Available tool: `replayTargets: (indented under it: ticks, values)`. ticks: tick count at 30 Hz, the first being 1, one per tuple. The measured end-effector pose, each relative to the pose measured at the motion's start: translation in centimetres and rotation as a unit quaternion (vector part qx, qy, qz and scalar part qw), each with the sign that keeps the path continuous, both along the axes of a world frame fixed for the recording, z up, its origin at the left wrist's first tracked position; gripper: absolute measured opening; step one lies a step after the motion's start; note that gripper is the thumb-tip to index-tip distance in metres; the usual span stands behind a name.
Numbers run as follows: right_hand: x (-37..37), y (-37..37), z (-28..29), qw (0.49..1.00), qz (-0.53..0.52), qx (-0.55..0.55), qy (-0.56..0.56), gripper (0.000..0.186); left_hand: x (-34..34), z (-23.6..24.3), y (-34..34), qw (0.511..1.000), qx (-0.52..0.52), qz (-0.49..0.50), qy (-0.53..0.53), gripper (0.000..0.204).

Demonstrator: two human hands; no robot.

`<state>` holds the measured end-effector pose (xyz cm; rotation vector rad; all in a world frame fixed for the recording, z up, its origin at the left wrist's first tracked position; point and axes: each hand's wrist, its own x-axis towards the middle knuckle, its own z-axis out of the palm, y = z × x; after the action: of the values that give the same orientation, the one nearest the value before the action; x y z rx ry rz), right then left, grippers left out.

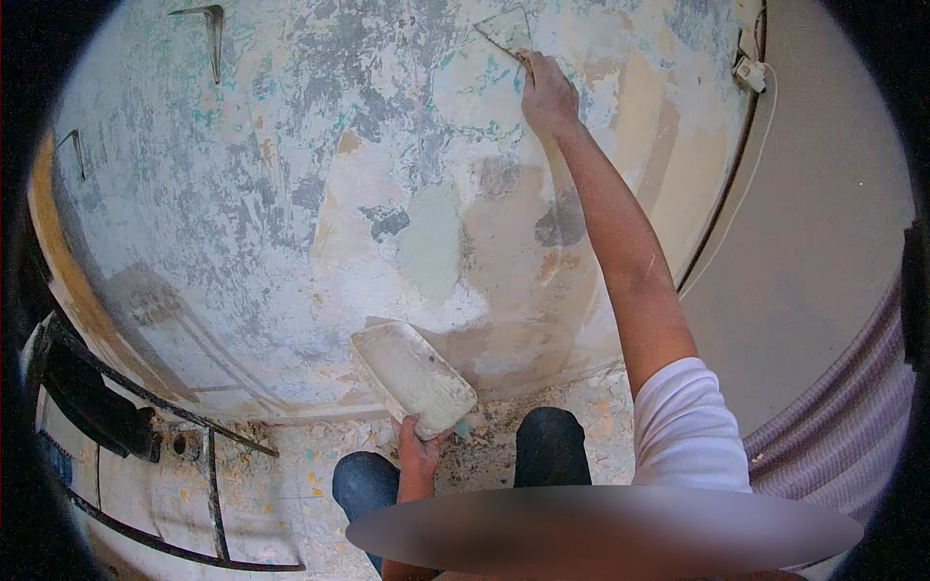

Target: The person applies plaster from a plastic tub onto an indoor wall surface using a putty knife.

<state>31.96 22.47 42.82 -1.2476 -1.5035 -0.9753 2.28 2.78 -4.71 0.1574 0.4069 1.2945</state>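
My right hand (550,97) is raised at the top centre, closed on the handle of a putty knife (504,29), whose wide triangular blade lies on or very close to the patchy, scraped wall (397,145). Low at centre, my left hand (418,443) grips the near end of an off-white rectangular tray (412,373) smeared with pale paste. The tray is tilted in front of the wall's lower part.
Metal brackets (213,39) stick out of the upper left wall. A black metal frame (208,484) stands at lower left beside my knees. On the right are a socket (751,76) with a white cord, a plain grey surface and a striped cloth (833,407). Debris litters the floor.
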Motion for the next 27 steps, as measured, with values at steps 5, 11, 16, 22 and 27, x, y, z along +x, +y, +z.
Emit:
replayTargets:
  ticks: [5, 11, 16, 22, 27]
  values:
    - [0.8, -0.8, -1.9, 1.0, 0.024, -0.006, 0.01, 0.028, 0.4, 0.8, -0.2, 1.0, 0.01, -0.005, 0.012, 0.076]
    - [0.0, -3.0, -2.0, 0.999, 0.027, -0.025, 0.0, 0.029, 0.0, 0.1, -0.2, 1.0, 0.021, -0.004, 0.022, 0.076]
    - [-1.4, -2.9, 2.4, 0.999, -0.022, 0.002, 0.032, 0.034, 0.2, 1.4, -0.3, 1.0, 0.012, -0.003, 0.028, 0.076]
    - [-1.8, -2.7, 2.2, 0.998, -0.059, -0.033, 0.009, 0.034, -0.1, 3.0, -0.9, 0.997, 0.038, 0.007, 0.06, 0.075]
    - [-1.7, -6.0, -0.1, 0.995, -0.057, -0.079, 0.011, 0.034, 0.2, 3.8, -2.0, 0.995, 0.039, 0.046, 0.074, 0.065]
